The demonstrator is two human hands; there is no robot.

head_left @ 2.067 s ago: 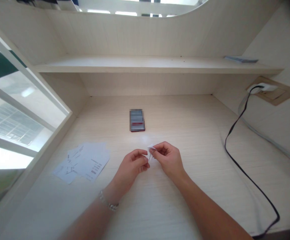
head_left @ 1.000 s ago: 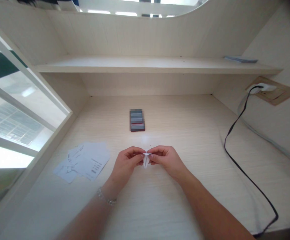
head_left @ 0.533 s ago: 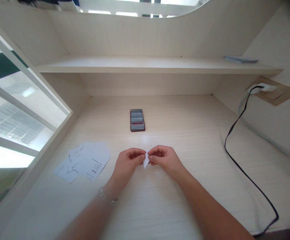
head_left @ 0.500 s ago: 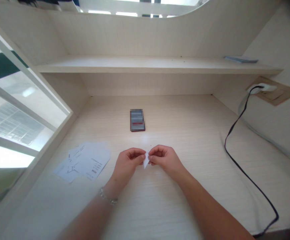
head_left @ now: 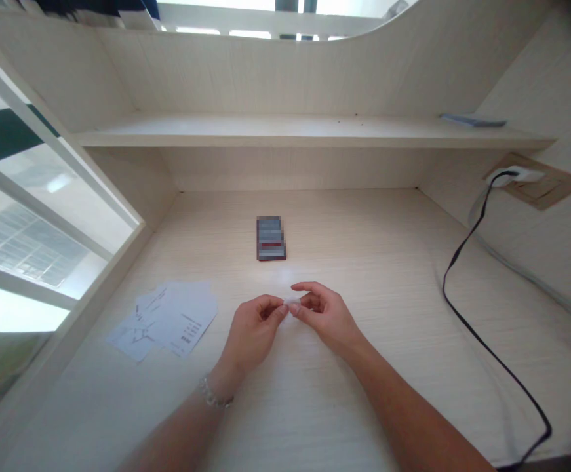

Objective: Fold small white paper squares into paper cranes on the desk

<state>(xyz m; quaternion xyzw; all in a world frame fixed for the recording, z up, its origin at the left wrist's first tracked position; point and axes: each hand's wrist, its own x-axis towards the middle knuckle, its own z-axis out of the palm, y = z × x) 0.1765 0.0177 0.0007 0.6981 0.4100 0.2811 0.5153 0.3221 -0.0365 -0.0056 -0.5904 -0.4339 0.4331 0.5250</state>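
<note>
While your left hand (head_left: 256, 333) and right hand (head_left: 326, 314) come together over the desk (head_left: 364, 262), a small folded paper (head_left: 292, 303) sits at the gap between them, nearer your right hand. Your right hand is narrowly closed, with its thumb and curled fingers pinching the paper from the right. Your left hand is also curled and narrow, its fingertips (head_left: 279, 311) at the paper's left side; you can't tell whether they grip it or only lie just beside it. The paper's long axis seems to run roughly sideways across the gap, though your fingers hide part of it and its exact shape is hard to tell.

A bracelet (head_left: 214, 394) circles your left wrist. To the left of your hands lies a loose stack of printed sheets (head_left: 177, 321), well apart from them. Ahead of your hands lies a dark rectangular object (head_left: 271, 238), too blurred to identify. To the right, a black cable (head_left: 467, 298) runs across the desk from a plug (head_left: 509, 175) in a wall socket.
</note>
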